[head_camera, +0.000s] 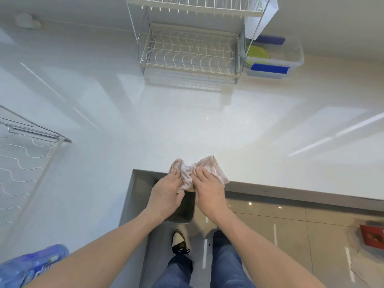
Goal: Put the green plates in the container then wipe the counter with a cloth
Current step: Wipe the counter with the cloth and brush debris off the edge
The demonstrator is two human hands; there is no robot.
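Note:
A crumpled pale pink cloth [188,170] lies at the near edge of the white counter [187,125]. My left hand [166,192] grips its left side and my right hand [207,188] presses on its right side. Far back on the right, green plates [256,54] lie inside a clear plastic container [295,59] with blue handles. The container's left part is hidden behind the rack's frame.
A white wire dish rack [190,53] stands at the back centre, next to the container. Another wire rack [22,163] is at the left edge. A pack of water bottles [33,265] sits near left. A dark bin [182,208] stands below the counter edge.

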